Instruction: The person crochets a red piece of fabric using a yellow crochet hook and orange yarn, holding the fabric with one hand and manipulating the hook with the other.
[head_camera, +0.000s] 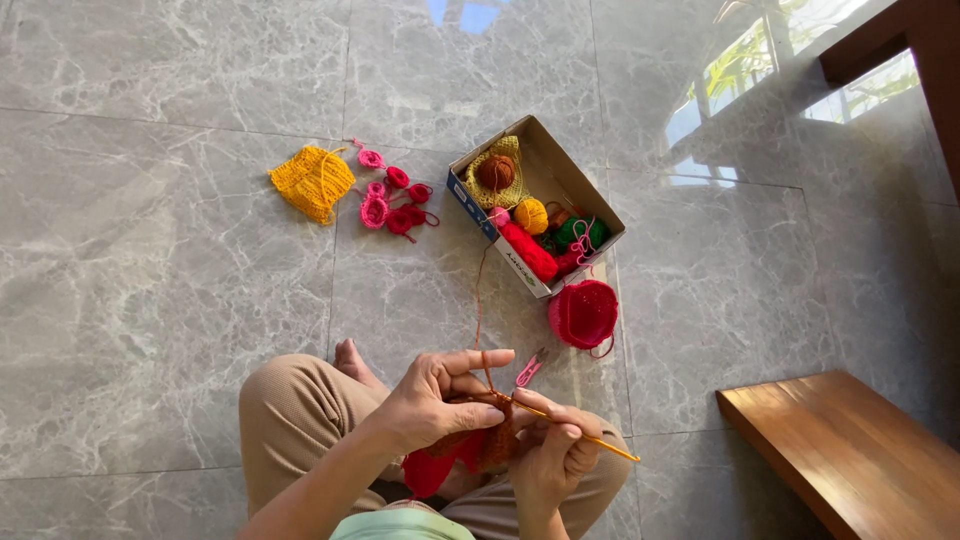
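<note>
A yellow crocheted piece (313, 182) is lying on the grey marble floor (150, 300) at the far left, with a cluster of small pink and red crocheted bits (393, 200) sitting just beside it. Further right, an open cardboard box (590, 205) is holding balls of yarn in brown, yellow, red and green, and a round red crocheted cup (583, 313) is resting against its near corner. A brown yarn strand (478, 300) is running from the box down to the hands. Near the bottom edge, the left hand (432, 400) is curling around the brown and red crochet work (470, 448), its thumb and fingers pinching the top edge while the index finger is stretching out with the strand passing over it. The work is sitting between both hands, above the lap. The right hand (552, 450) is closing its fingers around an orange crochet hook (580, 436), whose tip is meeting the work. Small pink snips (529, 369) are lying on the floor just beyond the hands. A wooden bench (850, 450) is standing at the right.
</note>
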